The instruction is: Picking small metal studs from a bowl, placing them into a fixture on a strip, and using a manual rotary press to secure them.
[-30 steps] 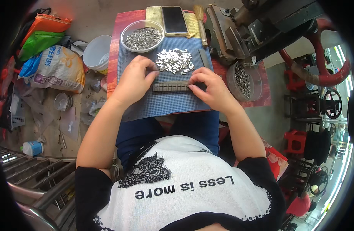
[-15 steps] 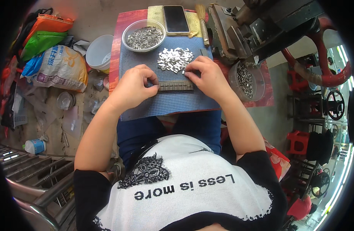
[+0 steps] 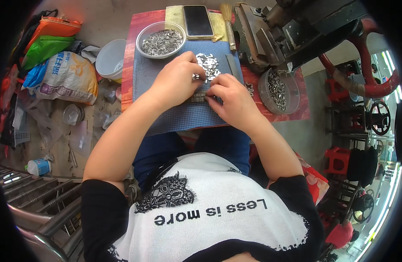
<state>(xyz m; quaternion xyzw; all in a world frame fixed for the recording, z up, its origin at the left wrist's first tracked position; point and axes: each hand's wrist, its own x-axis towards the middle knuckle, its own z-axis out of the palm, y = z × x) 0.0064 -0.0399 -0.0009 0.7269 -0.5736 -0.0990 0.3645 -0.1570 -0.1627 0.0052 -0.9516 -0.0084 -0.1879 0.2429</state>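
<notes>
On the blue textured mat (image 3: 166, 120) lies a slotted metal bar (image 3: 198, 97), its left part under my left hand and its right end behind my right fingers. My left hand (image 3: 178, 81) bends over the near-left side of a pile of small shiny metal pieces (image 3: 208, 65). Its fingers are curled together, with a bright small piece showing at the fingertips. My right hand (image 3: 232, 98) is closed, thumb and forefinger at the bar's right end. Whether a small piece is also between those fingers is hidden.
A clear bowl of metal pieces (image 3: 161, 40) stands at the far left, near a phone (image 3: 198, 22) and a small brush (image 3: 228, 28). A flat grey strip (image 3: 232, 65) lies right of the pile. Further right are a clear tub (image 3: 277, 91) and a heavy press (image 3: 271, 39).
My left hand has left the bar's left end and moved right and away from me to the pile. My right hand has shifted slightly nearer, from the pile's edge to the bar.
</notes>
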